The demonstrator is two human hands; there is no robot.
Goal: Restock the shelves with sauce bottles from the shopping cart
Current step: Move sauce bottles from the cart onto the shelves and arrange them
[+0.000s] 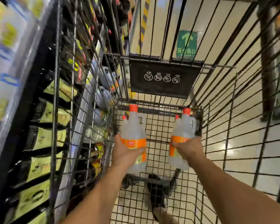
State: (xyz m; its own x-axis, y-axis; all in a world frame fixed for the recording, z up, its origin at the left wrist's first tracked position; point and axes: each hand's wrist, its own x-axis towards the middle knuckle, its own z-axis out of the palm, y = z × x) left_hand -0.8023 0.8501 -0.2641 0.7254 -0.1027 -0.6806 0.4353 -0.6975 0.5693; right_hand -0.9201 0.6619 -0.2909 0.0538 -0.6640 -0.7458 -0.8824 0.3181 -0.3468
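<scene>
Within the shopping cart [233, 135], the left bottle [133, 126] was held upright with the left hand's [126, 151] fingers curled round its orange label, the right bottle [183, 128] likewise by the right hand [188, 147], seemingly so both could be lifted to the shelves [44, 110] together.

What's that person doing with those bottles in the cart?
A person stands at a wire shopping cart with two clear, red-capped sauce bottles. The left hand holds the left bottle and the right hand holds the right bottle, each grip wrapped around the orange label, inside the cart's basket. Shelves of dark bottles stand on the left.
</scene>
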